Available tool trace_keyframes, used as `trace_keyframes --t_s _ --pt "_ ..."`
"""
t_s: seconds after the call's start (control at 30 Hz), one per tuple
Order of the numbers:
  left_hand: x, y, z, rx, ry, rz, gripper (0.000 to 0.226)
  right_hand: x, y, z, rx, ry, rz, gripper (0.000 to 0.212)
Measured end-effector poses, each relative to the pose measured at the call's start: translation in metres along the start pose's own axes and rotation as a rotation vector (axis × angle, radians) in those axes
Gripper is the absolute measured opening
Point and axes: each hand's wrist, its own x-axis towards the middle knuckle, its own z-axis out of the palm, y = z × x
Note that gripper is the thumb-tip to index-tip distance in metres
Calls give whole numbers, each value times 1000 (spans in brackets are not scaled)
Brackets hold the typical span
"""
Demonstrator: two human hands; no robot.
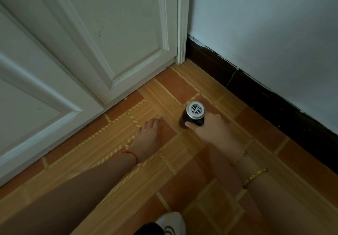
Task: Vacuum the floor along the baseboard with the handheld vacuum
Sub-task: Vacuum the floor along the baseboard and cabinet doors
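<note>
The right hand (210, 128) curls round the handheld vacuum (193, 114), which stands nose-down at the floor (109, 161), vent upward. The dark baseboard (265, 92) lies apart to its far right. The left hand (148, 134) rests flat, farther left.

One wide-angle camera on the person's head looks steeply down and forward at the floor (182, 161). It faces the corner where the white door (91, 33) meets the wall (265, 24) and dark baseboard (256, 93). The person's own shoe (171, 222) shows at the bottom edge.
</note>
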Motion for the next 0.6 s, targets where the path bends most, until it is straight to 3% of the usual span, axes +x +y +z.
trace_keyframes --t_s 0.3,0.6 --pt "-2 -14 0 -33 2 -16 69 14 -13 17 200 -11 -65 57" --pt "-8 -65 -9 -97 77 -157 74 55 -71 65 462 -72 -86 43"
